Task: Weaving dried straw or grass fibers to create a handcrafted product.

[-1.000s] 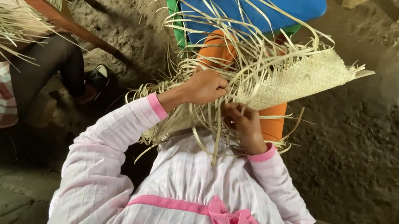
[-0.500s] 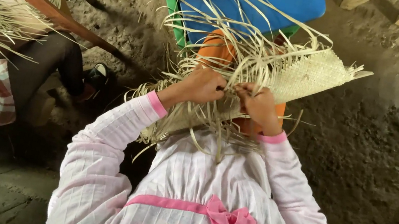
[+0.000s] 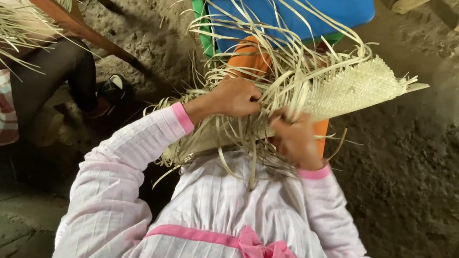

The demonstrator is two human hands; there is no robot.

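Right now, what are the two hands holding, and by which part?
Both hold a half-woven straw mat. The left hand and the right hand grip the loose, unwoven strands at the edge of the finished weave, not the woven panel.

Right hand (image 3: 295, 138): raised from below the woven mat (image 3: 353, 93), now closed on the loose strips (image 3: 285, 89).
Left hand (image 3: 236, 97): grip shifted slightly rightward.
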